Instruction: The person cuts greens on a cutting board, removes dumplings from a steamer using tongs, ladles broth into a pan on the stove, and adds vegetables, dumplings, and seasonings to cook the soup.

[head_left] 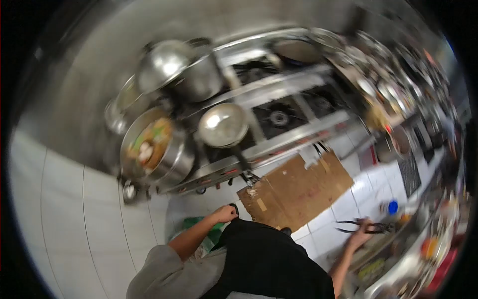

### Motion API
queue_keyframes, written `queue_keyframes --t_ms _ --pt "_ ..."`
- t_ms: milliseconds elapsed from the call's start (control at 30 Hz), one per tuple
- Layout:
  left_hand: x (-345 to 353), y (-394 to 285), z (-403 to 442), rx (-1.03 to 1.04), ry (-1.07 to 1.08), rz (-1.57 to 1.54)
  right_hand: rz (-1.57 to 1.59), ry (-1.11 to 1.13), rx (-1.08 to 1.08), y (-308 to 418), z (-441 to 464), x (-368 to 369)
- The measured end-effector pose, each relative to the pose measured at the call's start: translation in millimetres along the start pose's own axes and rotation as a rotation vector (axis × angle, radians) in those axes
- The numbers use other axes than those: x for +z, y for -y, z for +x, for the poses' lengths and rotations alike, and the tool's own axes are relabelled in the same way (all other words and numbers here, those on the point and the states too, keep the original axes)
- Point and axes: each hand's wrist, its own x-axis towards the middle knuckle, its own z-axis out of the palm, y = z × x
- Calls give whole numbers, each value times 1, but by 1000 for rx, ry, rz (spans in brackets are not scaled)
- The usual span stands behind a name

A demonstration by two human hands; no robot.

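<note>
My left hand (225, 214) is closed in front of my black apron (274, 259); the blur hides what, if anything, is in its fingers. Out to the right, my right hand (362, 234) is closed around a pair of black tongs (348, 225), whose two prongs point left and stand apart. The tongs are over the edge of a cluttered counter on the right. A frying pan (224, 124) sits on the stove, its dark handle towards me. Left of it stands a large stockpot (181, 162) with vegetables and other food inside.
The stove (294, 134) runs across the front, with several burners. More pots (199, 74) and a metal bowl (164, 65) stand at its back left. A flat cardboard sheet (303, 189) covers part of the tiled floor. Utensils crowd the right; a blue-lidded container (393, 207) is there.
</note>
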Motion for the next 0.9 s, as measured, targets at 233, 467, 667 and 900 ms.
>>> queue_keyframes --t_ms 233,467,667,900 --pt "34 145 -71 -337 -115 -265 1042 1175 376 271 -179 381" --pt "74 234 -149 -287 -278 -360 1023 1675 -49 424 -315 576" --pt "108 284 -164 -495 -243 -585 787 1894 -35 420 -370 624" --pt "63 298 -172 -476 -156 -663 539 1756 -105 410 -396 647"
